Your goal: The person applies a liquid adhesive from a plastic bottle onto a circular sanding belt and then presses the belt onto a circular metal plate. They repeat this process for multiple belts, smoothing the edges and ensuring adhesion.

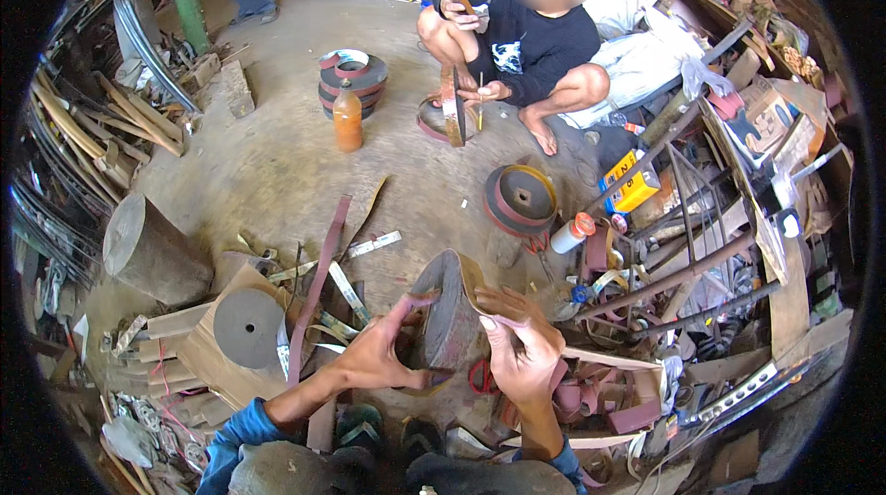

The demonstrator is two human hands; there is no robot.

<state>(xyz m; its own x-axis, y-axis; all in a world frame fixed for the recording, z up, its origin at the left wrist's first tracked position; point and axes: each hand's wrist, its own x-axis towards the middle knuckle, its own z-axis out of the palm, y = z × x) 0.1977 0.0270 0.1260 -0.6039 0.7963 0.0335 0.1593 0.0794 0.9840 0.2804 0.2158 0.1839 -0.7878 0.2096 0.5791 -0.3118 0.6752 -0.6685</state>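
Note:
Upright between my hands is a thick round wheel (446, 310) with a grey face. My left hand (377, 349) grips it, thumb and fingers spread around its near-left edge. A brownish strip (472, 279) runs along the top and right of its rim. With thumb and fingers pressed together, my right hand (524, 347) pinches this strip at the wheel's right side. Red-handled scissors (480, 376) lie just below the wheel. To the left, a long maroon abrasive strip (320, 285) stretches over the floor near several pale printed strips (347, 293).
A grey disc (249, 328) lies on cardboard at left, near a wooden stump (155, 250). Ahead are stacked wheels (353, 89), an orange-liquid bottle (348, 123), another wheel (521, 202) and a white bottle (572, 233). A squatting person (535, 43) holds a phone. Clutter lines the right.

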